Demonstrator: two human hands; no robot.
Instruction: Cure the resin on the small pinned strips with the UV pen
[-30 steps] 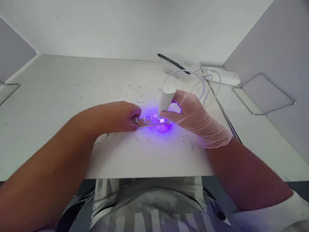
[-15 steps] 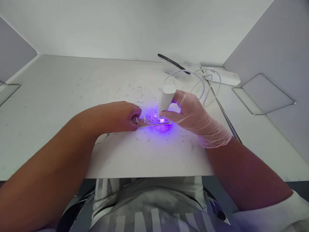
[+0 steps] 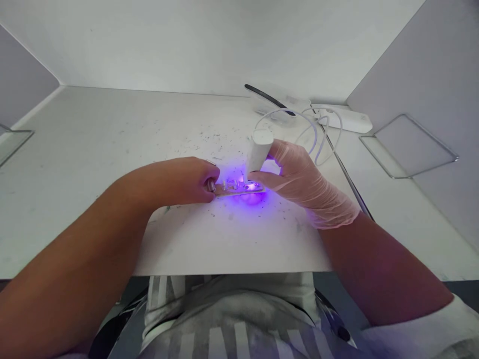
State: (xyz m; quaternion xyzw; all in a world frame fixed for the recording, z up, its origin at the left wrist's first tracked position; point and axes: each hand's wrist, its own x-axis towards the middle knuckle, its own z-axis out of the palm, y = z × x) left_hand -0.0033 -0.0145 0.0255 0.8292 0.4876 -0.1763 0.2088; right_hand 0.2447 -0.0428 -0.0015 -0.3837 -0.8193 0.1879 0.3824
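Note:
My left hand (image 3: pixel 187 180), bare, pinches the left end of a thin flat strip (image 3: pixel 228 193) low over the white table. Several small clear pieces stand along the strip's top; their detail is too small to tell. In my right hand (image 3: pixel 294 172), covered by a thin see-through glove, is a white handheld lamp (image 3: pixel 259 149), held upright. Its lower end is over the strip's right part and casts violet light on the strip and the table around it.
Dark specks lie on the white table (image 3: pixel 93 129). Behind my right hand are a black curved file (image 3: pixel 269 99) on clear plastic, a looped white cable (image 3: pixel 315 134) and a white device (image 3: pixel 350 120). Wire frames (image 3: pixel 411 144) stand at both sides.

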